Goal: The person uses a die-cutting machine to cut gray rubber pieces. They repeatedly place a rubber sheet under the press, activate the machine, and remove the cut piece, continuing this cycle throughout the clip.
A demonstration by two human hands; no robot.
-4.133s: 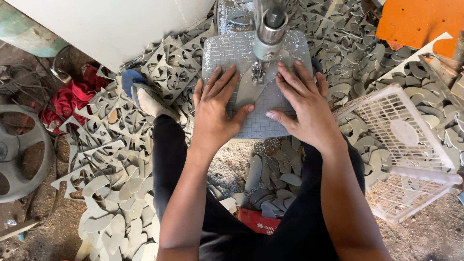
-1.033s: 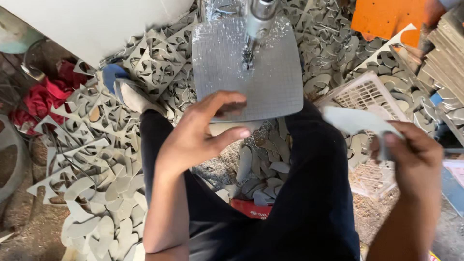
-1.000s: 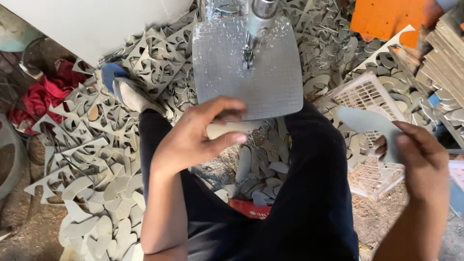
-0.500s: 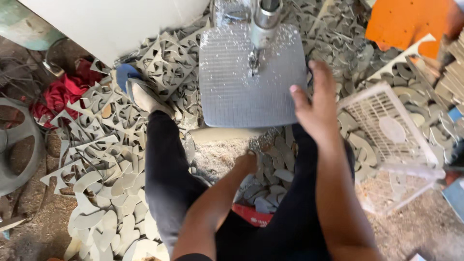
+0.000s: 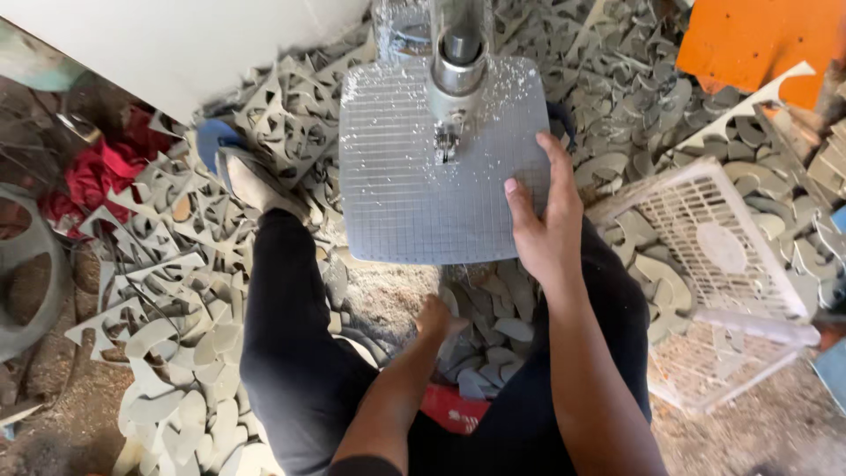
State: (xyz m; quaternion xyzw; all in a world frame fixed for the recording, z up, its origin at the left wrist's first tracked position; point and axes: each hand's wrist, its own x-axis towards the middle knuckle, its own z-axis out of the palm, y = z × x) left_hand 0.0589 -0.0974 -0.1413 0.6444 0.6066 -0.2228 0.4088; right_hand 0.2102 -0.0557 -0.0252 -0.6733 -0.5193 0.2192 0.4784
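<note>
Right hand (image 5: 546,225) is laid flat, fingers spread, holding nothing, at the 4 o'clock edge of the gridded metal plate (image 5: 414,185). Left hand (image 5: 436,319) is lowered among grey cut pieces (image 5: 493,339); its grip cannot be told. The pieces are judged light, flexible, best pinched by an edge.

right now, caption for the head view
Right hand flat on the gridded saw table; left hand reaches down to grey cut-outs.

You have one view, from the camera on your head: it looks steeply down and forward, close over the gridded metal tabletop (image 5: 441,167) of the cutting machine, your knees and the littered floor (image 5: 159,291) below.
</note>
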